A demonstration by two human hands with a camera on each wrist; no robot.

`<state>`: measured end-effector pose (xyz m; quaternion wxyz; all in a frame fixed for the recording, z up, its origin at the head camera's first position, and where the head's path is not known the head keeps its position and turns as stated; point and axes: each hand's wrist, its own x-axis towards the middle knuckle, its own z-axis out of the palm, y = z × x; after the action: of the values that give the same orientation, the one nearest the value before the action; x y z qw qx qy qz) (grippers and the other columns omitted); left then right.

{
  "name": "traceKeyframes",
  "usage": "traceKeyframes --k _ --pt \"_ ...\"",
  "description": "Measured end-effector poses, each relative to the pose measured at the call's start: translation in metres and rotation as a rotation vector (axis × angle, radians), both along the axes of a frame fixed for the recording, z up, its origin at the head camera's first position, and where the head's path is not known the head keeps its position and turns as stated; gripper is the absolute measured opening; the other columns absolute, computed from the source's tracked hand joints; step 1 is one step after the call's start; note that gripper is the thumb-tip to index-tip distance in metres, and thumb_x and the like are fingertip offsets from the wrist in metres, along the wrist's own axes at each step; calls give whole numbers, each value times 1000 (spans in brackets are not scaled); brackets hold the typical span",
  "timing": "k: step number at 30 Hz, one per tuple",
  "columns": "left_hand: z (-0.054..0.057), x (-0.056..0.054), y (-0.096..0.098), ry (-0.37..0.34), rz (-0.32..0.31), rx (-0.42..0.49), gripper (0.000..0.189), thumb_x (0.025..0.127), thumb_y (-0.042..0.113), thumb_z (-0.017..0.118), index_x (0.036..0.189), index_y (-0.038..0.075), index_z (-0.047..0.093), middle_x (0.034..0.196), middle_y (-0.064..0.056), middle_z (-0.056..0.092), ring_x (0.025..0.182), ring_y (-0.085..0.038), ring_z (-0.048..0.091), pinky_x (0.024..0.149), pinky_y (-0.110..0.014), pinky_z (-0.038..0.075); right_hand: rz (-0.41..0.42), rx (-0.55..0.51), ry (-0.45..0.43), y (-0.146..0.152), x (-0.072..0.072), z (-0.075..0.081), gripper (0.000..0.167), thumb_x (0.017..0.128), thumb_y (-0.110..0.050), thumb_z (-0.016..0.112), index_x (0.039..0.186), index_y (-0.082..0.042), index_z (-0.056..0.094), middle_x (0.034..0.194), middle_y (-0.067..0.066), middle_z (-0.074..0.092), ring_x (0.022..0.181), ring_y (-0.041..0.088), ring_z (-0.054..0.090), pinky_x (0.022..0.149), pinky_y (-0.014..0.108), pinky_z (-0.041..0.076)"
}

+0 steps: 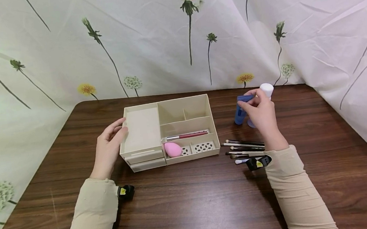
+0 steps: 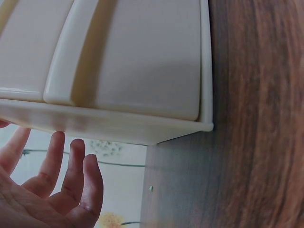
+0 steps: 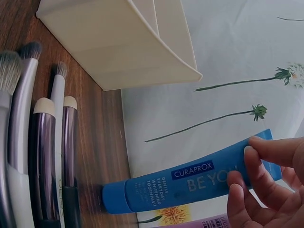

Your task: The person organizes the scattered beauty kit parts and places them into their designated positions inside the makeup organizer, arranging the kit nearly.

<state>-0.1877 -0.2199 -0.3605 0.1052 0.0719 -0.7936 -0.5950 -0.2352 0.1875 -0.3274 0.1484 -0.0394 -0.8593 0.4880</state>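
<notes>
My left hand (image 1: 106, 148) rests its fingertips against the left side of a cream desk organizer (image 1: 142, 128). In the left wrist view, the fingers (image 2: 75, 161) are spread beside the wall. With thumb and fingers, my right hand (image 1: 264, 115) pinches the flat top end of a blue toothpaste tube (image 3: 152, 192), its cap pointing down. Whether the cap touches the table cannot be told. Inside the organizer lie a pink makeup sponge (image 1: 173, 150) and a slim dark red and silver stick (image 1: 192, 134). Its two drawers (image 1: 146, 161) are closed.
Several makeup brushes (image 1: 245, 148) lie on the wooden table (image 1: 193, 203), right of the organizer. Behind my right hand stands a white-capped container (image 1: 266, 90), mostly hidden. A pink item (image 3: 209, 223) shows at the right wrist view's lower edge. A flowered cloth (image 1: 162, 38) hangs behind.
</notes>
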Motion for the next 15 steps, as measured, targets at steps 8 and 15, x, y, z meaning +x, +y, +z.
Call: traceKeyframes --k 8,15 --pt "-1 -1 -1 -4 -5 -1 49 98 35 59 143 18 54 109 16 57 101 -1 52 84 -16 42 30 7 -36 3 -2 0 33 92 -28 72 113 -4 66 63 -10 62 62 1 61 64 22 48" --pt "0 1 -1 6 -7 -5 48 98 36 59 142 19 56 109 16 58 101 -1 53 83 -16 43 58 62 -21 2 -3 -4 30 92 -26 72 111 -3 72 74 -3 60 65 6 57 64 24 47"
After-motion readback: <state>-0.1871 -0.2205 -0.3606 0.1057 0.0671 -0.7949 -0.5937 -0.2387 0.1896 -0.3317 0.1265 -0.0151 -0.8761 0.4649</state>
